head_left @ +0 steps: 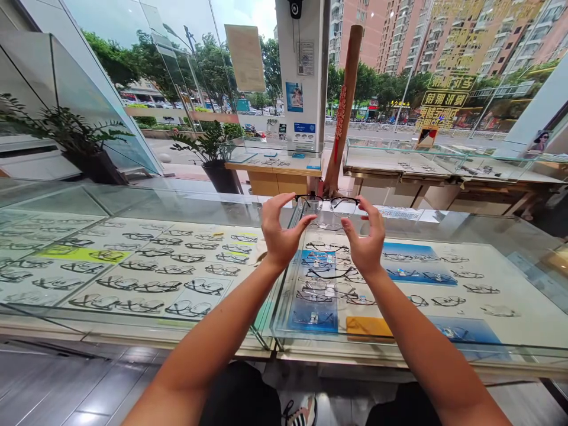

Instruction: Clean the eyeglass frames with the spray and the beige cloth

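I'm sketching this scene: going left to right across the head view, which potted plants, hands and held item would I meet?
Leftmost potted plant, second potted plant, left hand, held eyeglasses, right hand.

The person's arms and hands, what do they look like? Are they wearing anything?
The left hand and right hand look bare, with no gloves, rings or watch that I can see. The left forearm and right forearm narrow toward the wrists, and no sleeves show.

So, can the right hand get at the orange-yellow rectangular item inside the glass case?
Probably not: clear glass seems to cover that item, and the right hand holds black-topped eyeglasses.
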The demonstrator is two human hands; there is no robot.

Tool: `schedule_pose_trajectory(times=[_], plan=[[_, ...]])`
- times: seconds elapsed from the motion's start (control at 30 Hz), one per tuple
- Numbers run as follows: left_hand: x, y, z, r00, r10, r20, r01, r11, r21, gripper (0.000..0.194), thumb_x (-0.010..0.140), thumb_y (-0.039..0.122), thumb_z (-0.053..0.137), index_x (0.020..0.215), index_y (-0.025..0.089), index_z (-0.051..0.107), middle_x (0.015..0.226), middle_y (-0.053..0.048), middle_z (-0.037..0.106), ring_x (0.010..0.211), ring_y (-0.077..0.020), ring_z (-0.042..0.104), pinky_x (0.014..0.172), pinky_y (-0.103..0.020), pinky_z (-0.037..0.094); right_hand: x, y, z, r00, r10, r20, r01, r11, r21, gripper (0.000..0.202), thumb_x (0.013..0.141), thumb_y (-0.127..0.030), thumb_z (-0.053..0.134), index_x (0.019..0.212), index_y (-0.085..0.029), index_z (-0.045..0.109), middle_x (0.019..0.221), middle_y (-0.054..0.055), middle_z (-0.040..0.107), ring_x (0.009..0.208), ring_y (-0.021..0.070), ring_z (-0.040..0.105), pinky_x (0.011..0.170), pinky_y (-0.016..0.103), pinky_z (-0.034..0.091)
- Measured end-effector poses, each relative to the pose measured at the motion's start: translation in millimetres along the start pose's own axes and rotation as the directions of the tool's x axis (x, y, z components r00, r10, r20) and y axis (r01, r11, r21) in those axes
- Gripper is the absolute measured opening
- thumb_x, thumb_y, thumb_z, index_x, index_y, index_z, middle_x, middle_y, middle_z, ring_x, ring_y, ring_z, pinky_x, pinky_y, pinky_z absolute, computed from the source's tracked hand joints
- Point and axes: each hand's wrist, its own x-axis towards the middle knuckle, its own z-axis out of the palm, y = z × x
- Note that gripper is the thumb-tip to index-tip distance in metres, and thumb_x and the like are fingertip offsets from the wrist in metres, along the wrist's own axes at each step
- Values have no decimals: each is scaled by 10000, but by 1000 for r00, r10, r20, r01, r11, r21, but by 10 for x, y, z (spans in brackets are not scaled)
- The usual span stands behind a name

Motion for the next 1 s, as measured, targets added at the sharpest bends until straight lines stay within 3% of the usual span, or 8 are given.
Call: schedule_pose_trajectory(times=[0.17, 0.47, 0.67, 0.83, 1.0], plan=[[12, 14, -12, 996, 79, -40, -78, 996, 48, 622, 823, 453, 926, 1347, 258, 653, 1263, -80, 739, 1198, -269, 682, 1001, -447, 552, -8, -22, -1, 1000, -1, 28, 0, 999, 39, 585, 1009, -453, 714, 1563, -384, 540, 1501, 77, 677, 1320, 298, 660, 1053, 537, 580], [-25, 12, 29, 988, -146, 51, 147, 989, -14, 600, 870, 526, 865, 1356, 259, 638, 1289, -100, 713, 1142, -256, 683, 930, -422, 547, -20, -85, -12, 996, 24, 89, -25, 1000, 10, 636, 1024, -510, 668, 1622, -428, 467, 1567, 75, 614, 1434, 336, 581, 1132, 632, 530], [-32, -1, 42, 986, -164, 37, 166, 985, -44, 607, 857, 499, 885, 1354, 260, 634, 1301, -100, 700, 1182, -256, 680, 935, -412, 564, -40, -114, 1, 994, 27, 104, -31, 999, 32, 634, 1026, -499, 673, 1624, -437, 470, 1578, 68, 610, 1435, 325, 585, 1132, 614, 539], [-31, 43, 19, 1000, -14, -22, 14, 1000, 8, 627, 835, 461, 910, 1350, 243, 624, 1261, -100, 687, 1180, -266, 658, 943, -427, 567, -29, -91, 22, 972, 210, 106, -227, 954, 197, 578, 1035, -537, 647, 1583, -380, 553, 1581, 87, 631, 1370, 290, 643, 1093, 543, 568], [-47, 62, 0, 999, 53, -2, -53, 998, 40, 647, 837, 473, 903, 1368, 252, 607, 1274, -104, 668, 1210, -283, 649, 1011, -468, 563, -5, 12, 66, 881, 449, 146, -471, 814, 338, 515, 1015, -628, 621, 1416, -323, 728, 1530, 87, 688, 1372, 300, 663, 1152, 581, 528]])
